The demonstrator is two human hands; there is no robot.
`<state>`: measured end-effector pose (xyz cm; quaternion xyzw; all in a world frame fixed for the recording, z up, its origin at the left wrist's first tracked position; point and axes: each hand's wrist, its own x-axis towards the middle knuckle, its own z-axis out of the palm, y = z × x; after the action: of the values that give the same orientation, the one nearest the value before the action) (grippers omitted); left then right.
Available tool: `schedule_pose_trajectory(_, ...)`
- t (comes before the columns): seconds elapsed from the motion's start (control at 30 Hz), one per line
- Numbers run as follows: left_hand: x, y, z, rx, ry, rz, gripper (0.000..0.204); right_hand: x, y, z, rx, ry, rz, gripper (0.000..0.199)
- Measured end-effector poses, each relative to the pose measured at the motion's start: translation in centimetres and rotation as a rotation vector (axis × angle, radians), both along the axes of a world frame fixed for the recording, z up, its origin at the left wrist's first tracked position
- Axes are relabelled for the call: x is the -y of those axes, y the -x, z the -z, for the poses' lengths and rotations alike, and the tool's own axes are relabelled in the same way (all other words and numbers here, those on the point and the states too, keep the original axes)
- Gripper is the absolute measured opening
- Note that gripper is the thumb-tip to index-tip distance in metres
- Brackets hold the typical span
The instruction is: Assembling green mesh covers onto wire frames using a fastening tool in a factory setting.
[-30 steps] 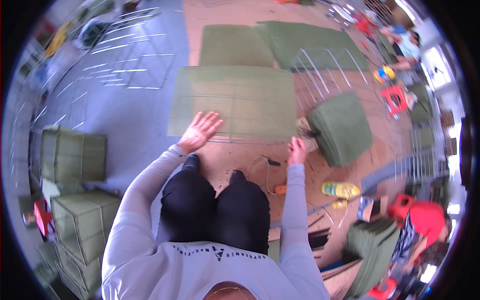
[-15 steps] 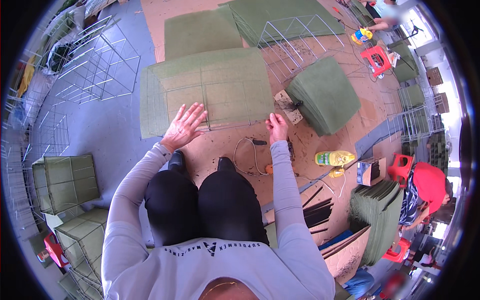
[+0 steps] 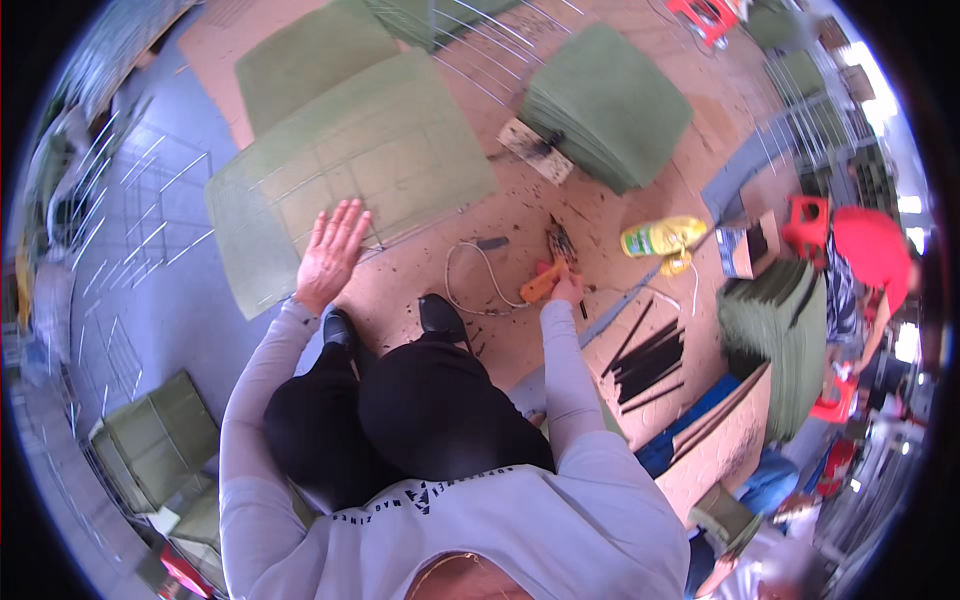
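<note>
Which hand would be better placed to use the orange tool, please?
Probably the right hand: its fingers are at the orange tool, while the left hand is spread over a translucent green sheet.

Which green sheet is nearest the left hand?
The sheet showing wire lines, partly covered by the left hand; the plain sheet beyond and the stacks lie farther.
</note>
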<state>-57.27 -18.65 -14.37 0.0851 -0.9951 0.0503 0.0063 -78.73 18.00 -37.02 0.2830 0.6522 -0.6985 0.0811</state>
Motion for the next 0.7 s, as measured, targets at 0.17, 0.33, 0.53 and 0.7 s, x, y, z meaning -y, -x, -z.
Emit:
schedule_pose_trajectory(0.17, -0.8, 1.1, 0.1, -0.056, -0.076, 0.014, 0.059, -5.8, -2.2, 8.1, 0.101, -0.591, -0.059, 0.043)
schedule_pose_trajectory(0.33, 0.3, -0.8, 0.3, 0.013, -0.035, -0.049, 0.058, 2.5, -2.3, 0.5, 0.302, -0.982, -0.400, 0.060)
schedule_pose_trajectory(0.53, -0.4, 0.3, -0.2, -0.054, -0.145, 0.022, 0.061, -1.4, 0.8, 0.9, 0.438, -0.438, -0.282, 0.043)
schedule_pose_trajectory(0.7, 0.1, 0.0, 0.3, -0.065, -0.105, 0.043, 0.064, -5.0, 0.5, -2.6, 0.264, 0.148, -0.347, 0.032)
